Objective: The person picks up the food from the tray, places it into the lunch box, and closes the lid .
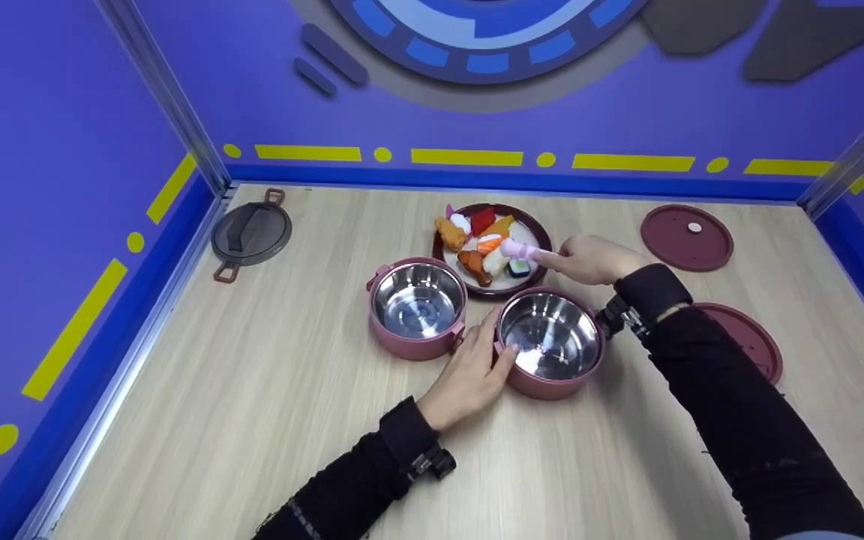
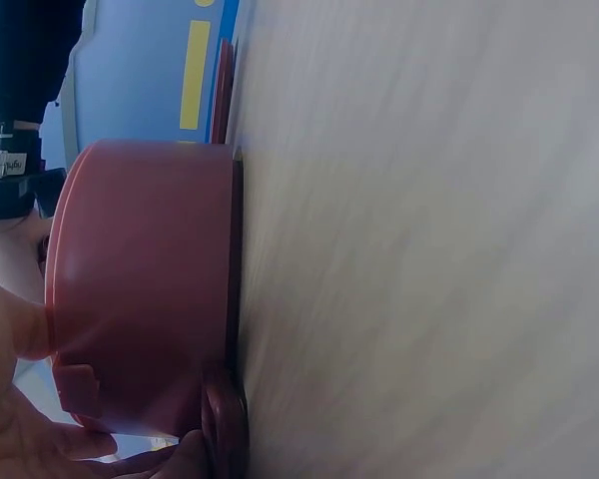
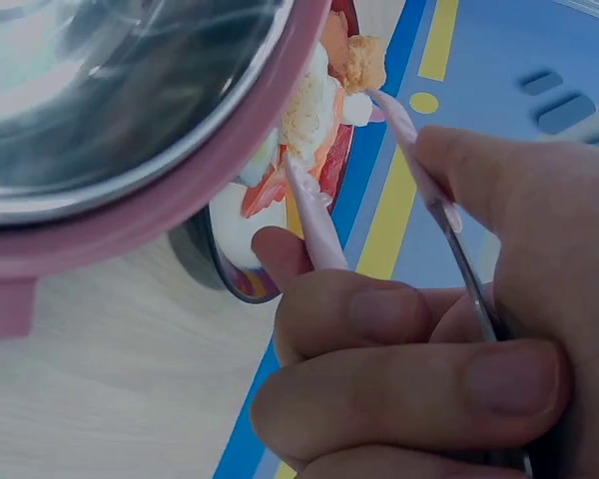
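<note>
My right hand grips small tongs with pale pink tips above the plate of toy food. The right wrist view shows the tong arms spread apart; nothing is visibly pinched between them. Toy sushi, a drumstick and other pieces lie on the dark-rimmed plate. Nearer me, my left hand holds the side of a pink steel-lined bowl, thumb at its rim. In the left wrist view, the bowl's outer wall stands upright on the table, with fingers by its lower handle.
A second pink steel-lined bowl stands just left of the held one. Two round dark-pink lids lie at the right, one partly hidden by my right arm. Far left rests a grey lid-like disc with brown loops. Blue walls bound the table.
</note>
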{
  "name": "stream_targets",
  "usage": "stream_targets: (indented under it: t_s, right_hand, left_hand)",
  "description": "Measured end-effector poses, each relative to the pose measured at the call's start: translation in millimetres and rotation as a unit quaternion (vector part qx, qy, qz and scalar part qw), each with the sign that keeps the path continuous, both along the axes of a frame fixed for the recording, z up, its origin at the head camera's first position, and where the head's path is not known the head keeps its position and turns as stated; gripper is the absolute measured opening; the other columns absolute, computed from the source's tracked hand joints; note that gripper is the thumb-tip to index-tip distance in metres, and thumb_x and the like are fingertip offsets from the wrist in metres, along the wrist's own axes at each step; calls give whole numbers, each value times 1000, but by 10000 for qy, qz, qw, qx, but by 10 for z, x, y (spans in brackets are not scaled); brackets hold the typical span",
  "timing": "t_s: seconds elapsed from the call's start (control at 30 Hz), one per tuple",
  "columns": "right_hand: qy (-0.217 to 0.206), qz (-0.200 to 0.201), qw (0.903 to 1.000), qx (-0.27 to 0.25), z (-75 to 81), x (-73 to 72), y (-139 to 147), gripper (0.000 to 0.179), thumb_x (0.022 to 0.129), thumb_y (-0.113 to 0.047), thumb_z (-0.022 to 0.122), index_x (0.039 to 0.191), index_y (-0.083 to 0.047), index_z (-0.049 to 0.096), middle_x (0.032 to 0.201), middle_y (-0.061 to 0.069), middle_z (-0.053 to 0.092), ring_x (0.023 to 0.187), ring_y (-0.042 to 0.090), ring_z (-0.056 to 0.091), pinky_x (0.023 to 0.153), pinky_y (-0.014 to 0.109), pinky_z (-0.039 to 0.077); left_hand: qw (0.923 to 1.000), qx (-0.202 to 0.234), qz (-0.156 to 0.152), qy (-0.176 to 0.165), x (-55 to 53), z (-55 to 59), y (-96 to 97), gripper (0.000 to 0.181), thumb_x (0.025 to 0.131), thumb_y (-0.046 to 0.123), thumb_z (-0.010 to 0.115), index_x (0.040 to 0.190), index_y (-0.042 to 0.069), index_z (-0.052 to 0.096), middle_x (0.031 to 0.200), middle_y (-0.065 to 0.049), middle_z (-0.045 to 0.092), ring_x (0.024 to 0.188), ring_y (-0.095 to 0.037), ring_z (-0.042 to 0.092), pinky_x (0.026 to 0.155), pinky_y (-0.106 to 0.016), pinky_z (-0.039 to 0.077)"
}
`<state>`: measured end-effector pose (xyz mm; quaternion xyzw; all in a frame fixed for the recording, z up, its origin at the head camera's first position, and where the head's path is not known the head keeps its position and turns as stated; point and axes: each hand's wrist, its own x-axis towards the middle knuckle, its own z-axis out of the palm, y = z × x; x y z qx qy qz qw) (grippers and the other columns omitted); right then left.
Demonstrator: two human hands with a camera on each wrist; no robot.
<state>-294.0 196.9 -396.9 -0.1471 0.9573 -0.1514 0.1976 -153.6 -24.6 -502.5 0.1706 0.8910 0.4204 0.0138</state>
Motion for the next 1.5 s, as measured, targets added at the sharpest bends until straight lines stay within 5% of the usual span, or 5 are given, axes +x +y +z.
stream_targets:
  t_s: [0.23,0.47,0.73,1.07,1.5]
  right_hand:
    - [-22,129,9996,238,-12,-40,-92,74,107,-60,41,108,6,73,107,22,72,91,31,64,81,46,51]
    - [-72,154,9986,493,26,-56,-195,69,108,-58,40,101,4,70,96,17,65,86,30,60,79,43,47]
    - [22,212,9959,876,39,-59,-325,74,109,-55,37,129,11,66,132,32,66,117,44,66,100,57,52]
    - [384,213,9911,1257,53,-9,-427,76,108,-59,39,114,9,73,119,31,71,97,39,69,89,55,57]
    - [927,235,9929,712,-29,-30,-334,57,108,-44,50,98,9,71,105,31,72,92,44,69,84,58,56]
  left_hand:
    - [10000,28,-39,-84,-17,-28,14,68,111,40,46,165,5,26,149,-27,53,141,-39,52,121,-54,41]
    - [9999,-7,-81,-108,5,25,8,67,111,38,46,166,5,25,151,-27,51,142,-39,51,121,-54,41]
    - [9999,-59,-81,-24,8,-7,-2,65,111,36,46,164,3,27,150,-25,53,141,-36,52,120,-51,42]
    - [9999,-98,-81,-16,4,-19,0,67,111,38,45,164,0,27,151,-25,51,142,-37,51,121,-52,41]
    - [9999,-88,-67,30,-2,-20,-13,66,111,38,46,164,4,27,152,-27,50,142,-39,51,120,-53,42]
